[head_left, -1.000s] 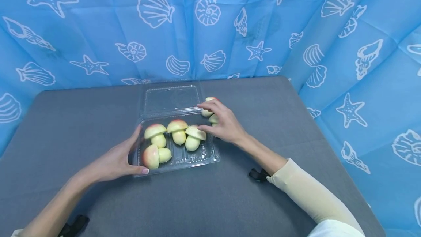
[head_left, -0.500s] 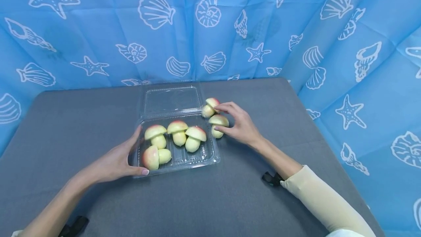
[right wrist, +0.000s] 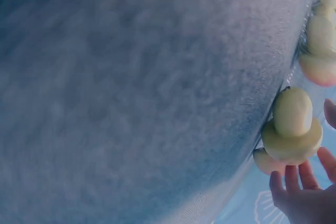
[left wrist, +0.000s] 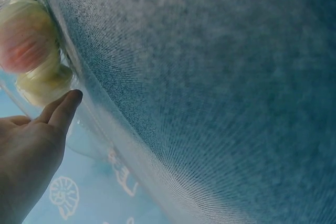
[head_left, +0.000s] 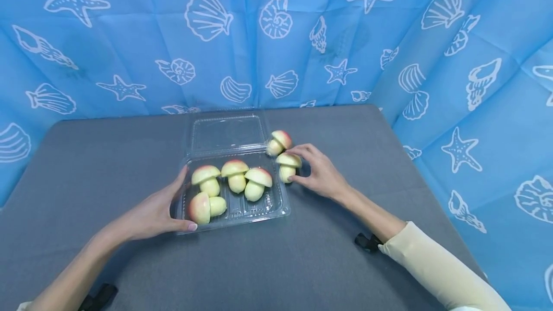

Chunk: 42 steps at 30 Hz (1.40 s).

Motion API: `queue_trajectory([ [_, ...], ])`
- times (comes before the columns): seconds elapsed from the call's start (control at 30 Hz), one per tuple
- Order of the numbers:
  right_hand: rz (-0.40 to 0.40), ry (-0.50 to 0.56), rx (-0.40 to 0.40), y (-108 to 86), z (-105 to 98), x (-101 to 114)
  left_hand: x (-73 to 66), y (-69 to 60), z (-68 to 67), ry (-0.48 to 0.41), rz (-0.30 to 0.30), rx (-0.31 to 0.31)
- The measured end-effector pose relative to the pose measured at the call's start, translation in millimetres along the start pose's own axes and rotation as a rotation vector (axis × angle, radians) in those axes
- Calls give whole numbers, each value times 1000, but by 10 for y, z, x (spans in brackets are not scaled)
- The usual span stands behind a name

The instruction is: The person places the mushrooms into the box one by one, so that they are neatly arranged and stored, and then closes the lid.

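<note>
A clear plastic clamshell box (head_left: 276, 212) lies with its lid (head_left: 229, 131) folded back. Several mushroom-shaped pieces, pale yellow-green with reddish caps, sit inside, among them one lying sideways (head_left: 200, 208). My left hand (head_left: 149, 212) rests against the box's left side, thumb at the front corner and fingers extended toward the back. Just outside the right wall stands a mushroom-shaped piece (head_left: 287, 169); my right hand (head_left: 321, 174) reaches around it, fingers by its cap. In the right wrist view the thumb (right wrist: 330, 113) is apart from its stem. Another mushroom-shaped piece (head_left: 280, 142) lies behind it.
A grey cloth covers the table (head_left: 242, 268). Blue curtain (head_left: 142, 37) with white shells and starfish hangs along the back and right. Black straps (head_left: 367, 243) show by both wrists.
My right hand has moved away from the box to the right, then lowered beside the nearer loose mushroom-shaped piece. The left hand has stayed at the box.
</note>
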State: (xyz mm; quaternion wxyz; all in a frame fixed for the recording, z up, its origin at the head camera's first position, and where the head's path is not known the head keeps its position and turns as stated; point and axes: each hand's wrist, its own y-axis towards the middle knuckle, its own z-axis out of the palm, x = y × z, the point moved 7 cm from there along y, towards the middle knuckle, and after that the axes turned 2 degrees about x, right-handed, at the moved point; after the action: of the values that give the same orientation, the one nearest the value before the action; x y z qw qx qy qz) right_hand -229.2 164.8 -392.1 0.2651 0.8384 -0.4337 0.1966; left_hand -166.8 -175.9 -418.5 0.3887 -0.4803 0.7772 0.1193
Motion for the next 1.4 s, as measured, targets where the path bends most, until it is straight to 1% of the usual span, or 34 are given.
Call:
queue_trajectory([
  [0.1, 30, -32, 21, 11, 32, -8, 2, -2, -1, -4, -1, 0],
  [0.3, 82, -58, 45, 43, 79, -36, -11, 1, -4, -11, 10, -1],
  [0.6, 58, -68, 61, 52, 92, -33, -16, -1, 0, -5, 2, 4],
  [0.83, 71, -77, 61, 53, 57, -91, -2, 6, 3, 5, -6, 8],
  [1.0, 72, -56, 62, 45, 6, -133, -4, 15, -4, 3, -7, 9],
  [1.17, 64, -25, 39, 25, -73, -153, 12, 19, 1, 2, -12, 12],
  [1.4, 8, 27, -15, -20, -155, -158, 24, 12, 12, -2, -16, 12],
])
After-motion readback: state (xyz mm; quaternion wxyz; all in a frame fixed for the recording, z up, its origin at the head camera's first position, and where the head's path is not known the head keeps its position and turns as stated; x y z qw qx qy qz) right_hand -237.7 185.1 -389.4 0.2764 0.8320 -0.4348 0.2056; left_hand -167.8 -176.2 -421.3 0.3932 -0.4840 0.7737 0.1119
